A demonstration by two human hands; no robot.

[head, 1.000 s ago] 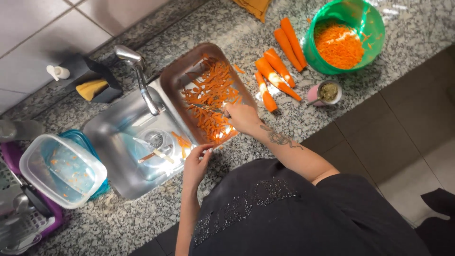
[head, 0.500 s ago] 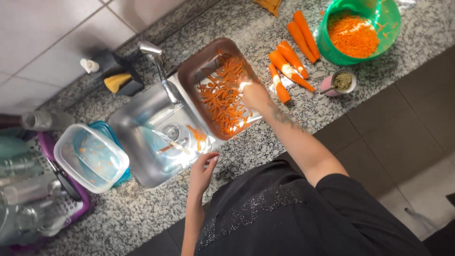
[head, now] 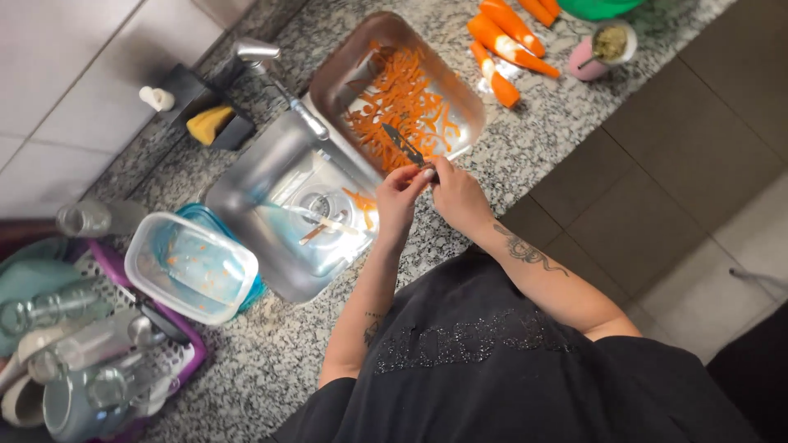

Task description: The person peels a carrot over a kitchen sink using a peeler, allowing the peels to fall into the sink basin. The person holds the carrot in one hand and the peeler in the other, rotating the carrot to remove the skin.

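Observation:
My left hand (head: 400,195) and my right hand (head: 460,195) meet at the near edge of a metal baking tray (head: 464,94) that holds orange carrot peelings (head: 402,102). Both pinch the handle end of a small dark-bladed knife (head: 402,143). Its blade points out over the peelings. My tattooed right forearm runs down to the right, and my left forearm lies along the sink's near edge.
The tray overlaps a steel sink (head: 271,176) with a faucet (head: 271,74) and utensils in its basin. Peeled carrots (head: 509,41) and a pink cup (head: 603,49) lie to the right. A clear plastic container (head: 193,267) and a purple dish rack (head: 90,361) stand left.
My right hand has left the peelings and drawn back to the tray's near edge. My left hand rose from the counter to join it, and a knife is now between them.

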